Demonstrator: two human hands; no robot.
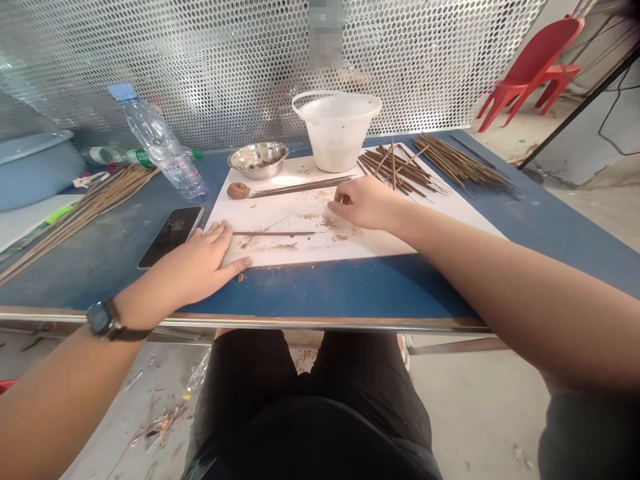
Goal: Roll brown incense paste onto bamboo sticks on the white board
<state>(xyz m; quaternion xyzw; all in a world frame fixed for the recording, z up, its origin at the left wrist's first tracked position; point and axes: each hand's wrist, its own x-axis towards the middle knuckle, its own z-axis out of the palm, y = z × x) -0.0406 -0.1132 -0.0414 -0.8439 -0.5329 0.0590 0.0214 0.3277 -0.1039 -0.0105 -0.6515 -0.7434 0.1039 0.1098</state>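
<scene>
My left hand (210, 253) lies flat with its fingers stretched out on the left edge of the white board (280, 257). Its fingertips rest over one end of a thin brown incense stick (275, 233). The stick's bare, thinner end points right, toward my right hand (367, 202). That hand is closed above the board, thumb and fingers curled together. Something small and brown shows inside the curl, but I cannot make it out. Behind the stick lie several thin sticks (305, 187) side by side, their left ends by a brown lump of paste (239, 191). Brown powder is scattered between.
A metal bowl (259, 160) and a white bucket (340, 127) stand at the back. Piles of brown sticks (405, 167) lie right. On the left are a phone (173, 235), a tilted water bottle (163, 143), long pale sticks (90, 213) and a blue basin (37, 167).
</scene>
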